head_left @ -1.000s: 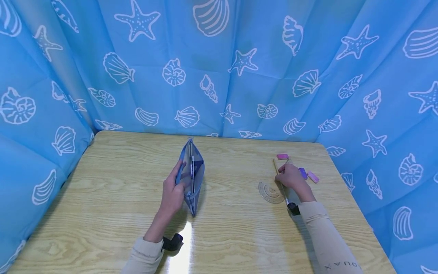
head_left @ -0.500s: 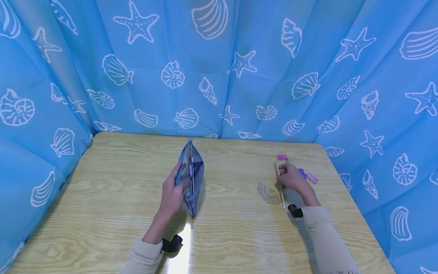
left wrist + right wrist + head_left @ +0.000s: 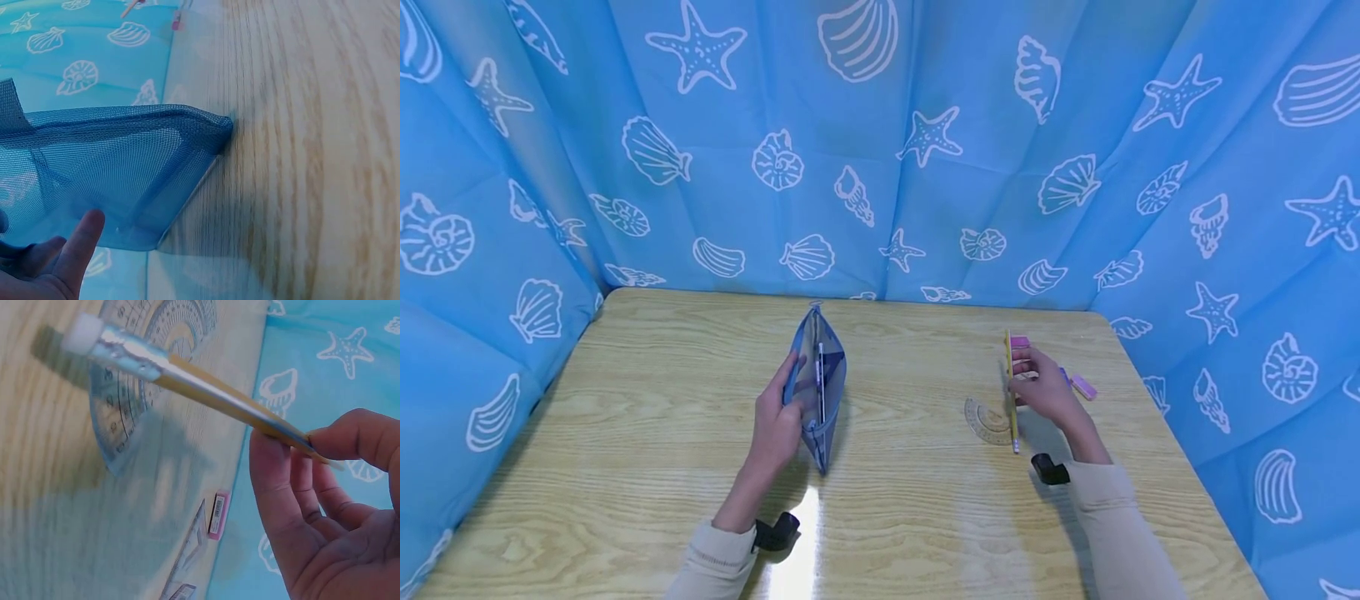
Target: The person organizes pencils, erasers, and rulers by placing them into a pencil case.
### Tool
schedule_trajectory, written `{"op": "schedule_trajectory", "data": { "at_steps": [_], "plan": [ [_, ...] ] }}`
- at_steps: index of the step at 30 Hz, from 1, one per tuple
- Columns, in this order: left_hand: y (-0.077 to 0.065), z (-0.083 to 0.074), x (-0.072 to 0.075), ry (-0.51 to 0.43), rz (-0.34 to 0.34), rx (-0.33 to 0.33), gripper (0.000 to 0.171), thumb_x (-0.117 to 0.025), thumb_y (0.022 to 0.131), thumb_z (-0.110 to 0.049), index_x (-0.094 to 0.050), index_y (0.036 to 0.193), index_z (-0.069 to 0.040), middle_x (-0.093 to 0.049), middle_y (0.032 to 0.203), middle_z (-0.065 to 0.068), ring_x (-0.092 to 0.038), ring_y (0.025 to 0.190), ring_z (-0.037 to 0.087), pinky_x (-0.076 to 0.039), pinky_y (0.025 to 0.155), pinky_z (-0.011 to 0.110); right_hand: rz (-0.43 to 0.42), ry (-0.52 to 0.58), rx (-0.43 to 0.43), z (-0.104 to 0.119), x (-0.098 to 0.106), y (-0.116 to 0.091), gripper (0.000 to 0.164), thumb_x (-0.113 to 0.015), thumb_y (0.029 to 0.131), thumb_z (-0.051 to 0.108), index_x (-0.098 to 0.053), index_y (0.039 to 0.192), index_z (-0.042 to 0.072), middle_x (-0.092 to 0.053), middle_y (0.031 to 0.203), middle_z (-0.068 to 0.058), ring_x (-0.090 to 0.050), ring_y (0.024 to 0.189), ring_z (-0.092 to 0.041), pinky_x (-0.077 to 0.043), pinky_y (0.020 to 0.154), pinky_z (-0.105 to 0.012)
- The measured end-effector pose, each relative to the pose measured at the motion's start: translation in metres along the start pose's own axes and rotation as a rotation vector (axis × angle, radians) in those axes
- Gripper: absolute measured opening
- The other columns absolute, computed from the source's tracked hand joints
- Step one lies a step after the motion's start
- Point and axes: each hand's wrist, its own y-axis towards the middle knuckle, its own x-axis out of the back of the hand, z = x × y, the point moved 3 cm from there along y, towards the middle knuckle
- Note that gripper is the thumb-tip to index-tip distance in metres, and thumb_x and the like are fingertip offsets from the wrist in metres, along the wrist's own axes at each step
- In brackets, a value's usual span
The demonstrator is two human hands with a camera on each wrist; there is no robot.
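Yellow wood catches the light along the pencil (image 3: 212, 397), which the right hand (image 3: 350, 531) pinches between thumb and fingertips. It hangs just above the bench (image 3: 700, 375), rubber end towards the person, the other end towards the curtain (image 3: 865, 200). Below the rubber end lies a clear protractor (image 3: 125, 406), flat on the bench. Over by the far edge I can see a pink eraser (image 3: 1019, 342), and near it a clear set square (image 3: 190, 547). Just beyond the right hand sit a purple block (image 3: 1064, 377), mostly hidden, and a pink block (image 3: 1083, 387).

Well to the left, the left hand (image 3: 780, 429) grips a blue mesh pouch (image 3: 125, 178) by its side, thumb inside the gaping mouth. Something slim like a pen (image 3: 822, 383) lies lengthwise in it. Both arms wear pale sleeves (image 3: 718, 550), and the curtain is blue with white shells and starfish.
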Motion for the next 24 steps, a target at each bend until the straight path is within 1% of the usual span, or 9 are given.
{"op": "schedule_trajectory", "data": {
  "at_steps": [4, 10, 15, 18, 24],
  "plan": [
    [0.001, 0.0, -0.001, -0.017, 0.003, -0.007, 0.081, -0.044, 0.08, 0.005, -0.031, 0.159, -0.004, -0.048, 0.155, 0.017, -0.054, 0.132, 0.044, -0.039, 0.113, 0.055, -0.006, 0.053, 0.028, 0.003, 0.0, -0.004, 0.053, -0.056, 0.09, -0.006, -0.041, 0.141, -0.01, -0.052, 0.123, -0.031, -0.064, 0.085, -0.021, -0.062, 0.071, -0.036],
    [0.002, 0.001, -0.001, -0.017, -0.001, -0.02, 0.08, -0.043, 0.08, 0.007, -0.032, 0.158, -0.003, -0.047, 0.154, 0.019, -0.055, 0.131, 0.045, -0.04, 0.111, 0.057, 0.007, 0.109, 0.062, 0.002, -0.004, -0.008, 0.052, -0.057, 0.093, -0.005, -0.042, 0.142, -0.011, -0.053, 0.124, -0.032, -0.067, 0.087, -0.02, -0.062, 0.073, -0.036],
    [0.001, 0.001, -0.002, -0.013, -0.002, -0.019, 0.08, -0.042, 0.079, 0.008, -0.033, 0.158, -0.003, -0.047, 0.154, 0.019, -0.055, 0.13, 0.045, -0.04, 0.111, 0.057, 0.023, 0.17, 0.065, 0.003, -0.007, -0.009, 0.051, -0.057, 0.093, -0.007, -0.04, 0.141, -0.012, -0.052, 0.12, -0.03, -0.066, 0.084, -0.012, -0.062, 0.074, -0.034],
    [0.002, 0.001, -0.002, -0.011, -0.006, -0.015, 0.08, -0.042, 0.079, 0.008, -0.033, 0.158, -0.003, -0.048, 0.154, 0.018, -0.053, 0.133, 0.044, -0.039, 0.113, 0.056, 0.025, 0.187, 0.065, 0.004, -0.008, -0.01, 0.05, -0.055, 0.094, -0.007, -0.04, 0.141, -0.012, -0.052, 0.12, -0.03, -0.066, 0.083, -0.01, -0.061, 0.074, -0.033],
    [0.001, 0.0, -0.002, 0.01, -0.013, -0.018, 0.08, -0.042, 0.078, 0.008, -0.035, 0.157, -0.002, -0.049, 0.154, 0.019, -0.04, 0.144, 0.042, -0.03, 0.118, 0.055, 0.033, 0.234, 0.084, 0.005, -0.013, -0.012, 0.049, -0.051, 0.096, -0.006, -0.037, 0.143, -0.012, -0.049, 0.12, -0.031, -0.068, 0.083, -0.01, -0.062, 0.075, -0.036]
  ]
}}
